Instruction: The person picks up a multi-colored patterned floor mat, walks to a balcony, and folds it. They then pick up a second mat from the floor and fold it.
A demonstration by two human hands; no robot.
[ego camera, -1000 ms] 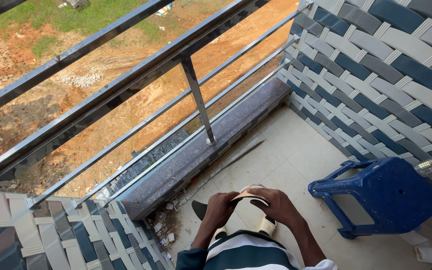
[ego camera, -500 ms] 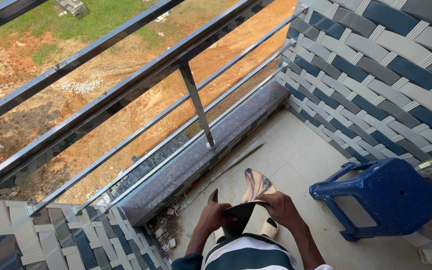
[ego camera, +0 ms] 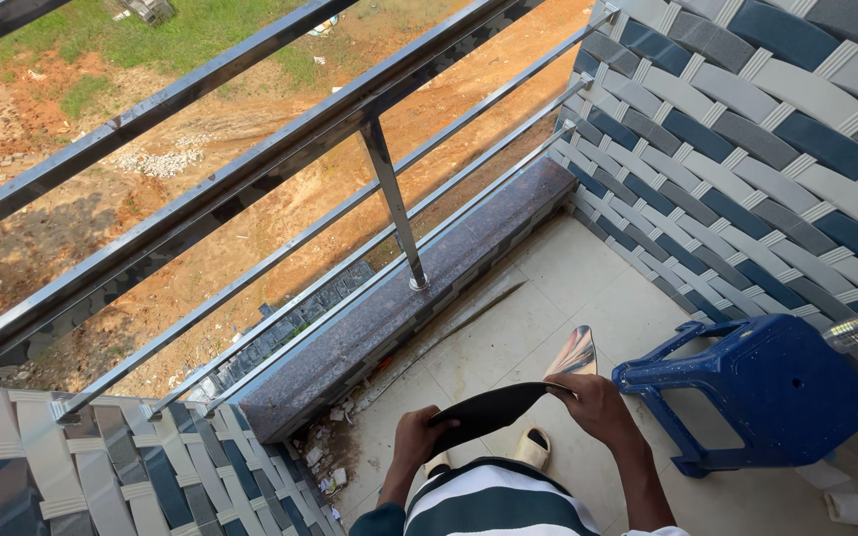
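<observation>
Steel railing — crossing the upper left, its post fixed to a dark stone ledge above bare orange ground. Left hand: fingers closed on the near end of a thin dark flexible sheet. Sheet: held low over the tiled balcony floor in front of the striped shirt; half a second ago it stood folded up between the hands, now it is stretched flatter, one shiny end curling upward. Right hand: fingers gripping the far end, drawn further right than before. Blue plastic stool — lying just beside, against the woven tile wall.
</observation>
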